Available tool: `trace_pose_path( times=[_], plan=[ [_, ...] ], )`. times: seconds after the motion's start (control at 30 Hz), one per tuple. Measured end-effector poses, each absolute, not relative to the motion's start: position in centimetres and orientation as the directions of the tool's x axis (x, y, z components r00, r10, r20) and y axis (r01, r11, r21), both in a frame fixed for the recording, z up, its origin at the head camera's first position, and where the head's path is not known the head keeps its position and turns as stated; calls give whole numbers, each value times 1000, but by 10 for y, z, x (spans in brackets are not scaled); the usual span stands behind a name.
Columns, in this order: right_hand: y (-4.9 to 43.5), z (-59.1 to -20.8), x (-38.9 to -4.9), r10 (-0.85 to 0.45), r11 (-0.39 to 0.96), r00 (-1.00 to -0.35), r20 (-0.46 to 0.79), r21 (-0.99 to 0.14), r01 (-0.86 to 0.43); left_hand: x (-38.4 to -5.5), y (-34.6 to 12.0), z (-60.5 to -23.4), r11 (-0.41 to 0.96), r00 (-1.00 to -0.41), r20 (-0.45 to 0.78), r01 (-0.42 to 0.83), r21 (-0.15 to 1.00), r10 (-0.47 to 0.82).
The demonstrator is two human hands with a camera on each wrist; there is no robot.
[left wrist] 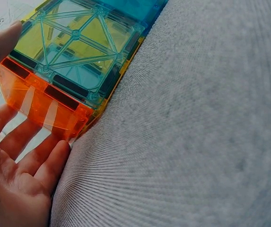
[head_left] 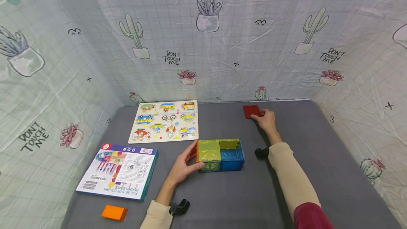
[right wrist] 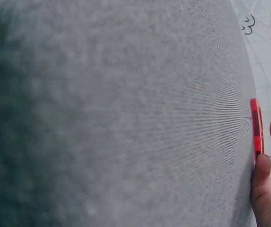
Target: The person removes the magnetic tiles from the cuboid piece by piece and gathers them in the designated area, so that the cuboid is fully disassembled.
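In the head view, your left hand [head_left: 184,163] grips the tile box [head_left: 210,151] at mid-table [head_left: 222,204]; your right hand [head_left: 267,120] touches the red tile [head_left: 250,111] farther back.

The left wrist view shows your fingers slightly spread around the orange end [left wrist: 40,101]. This stiff, light plastic probably splits at its seams; hold it low.

In the right wrist view, I can't tell whether you're pinching; the tile looks slick, so grasp opposite edges.

Hands [left wrist: 17,184] [right wrist: 268,203] part. cut off, wrist cams; box [head_left: 111,172] fine print [head_left: 131,167] illeg.
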State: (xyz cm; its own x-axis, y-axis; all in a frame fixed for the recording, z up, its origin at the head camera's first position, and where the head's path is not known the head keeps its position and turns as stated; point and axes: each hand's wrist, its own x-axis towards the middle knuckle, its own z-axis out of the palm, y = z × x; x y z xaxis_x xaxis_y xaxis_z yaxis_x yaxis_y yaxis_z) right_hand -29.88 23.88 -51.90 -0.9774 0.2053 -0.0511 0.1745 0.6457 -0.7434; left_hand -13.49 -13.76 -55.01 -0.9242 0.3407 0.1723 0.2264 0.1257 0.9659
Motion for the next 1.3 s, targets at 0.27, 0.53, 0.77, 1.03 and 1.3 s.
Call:
trace_pose_path(
  times=[0.27, 0.53, 0.77, 1.03, 1.3],
  plan=[
    [240, -516, -291, 209, 606, -977, -42, -778, 163, -136, -137, -551, 126, -922, 184, 239, 963, 342],
    [241, -509, -282, 206, 604, -979, -6, -786, 132, -137, -138, -553, 129, -916, 198, 256, 958, 349],
    [238, -500, -273, 194, 580, -981, 18, -809, 100, -138, -137, -554, 118, -914, 206, 261, 958, 349],
    [232, -485, -259, 167, 607, -984, 55, -793, 59, -136, -137, -553, 121, -914, 208, 264, 957, 349],
    [225, -473, -244, 116, 607, -987, 113, -795, -20, -136, -138, -554, 114, -909, 223, 278, 954, 352]
  ],
)
